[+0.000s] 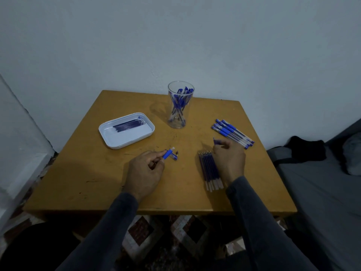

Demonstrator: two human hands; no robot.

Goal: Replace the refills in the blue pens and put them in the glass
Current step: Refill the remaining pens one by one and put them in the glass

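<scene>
My left hand holds a blue pen barrel by its lower end, pointing up and to the right. A small pen tip piece lies on the table just beyond it. My right hand hovers over a row of fresh refills and pinches a small blue cap. A clear glass at the back holds several blue pens. More blue pens lie in a group at the right.
A white tray with several dark used refills sits at the left of the wooden table. A grey bed with a black cloth stands to the right. A wall rises right behind the table.
</scene>
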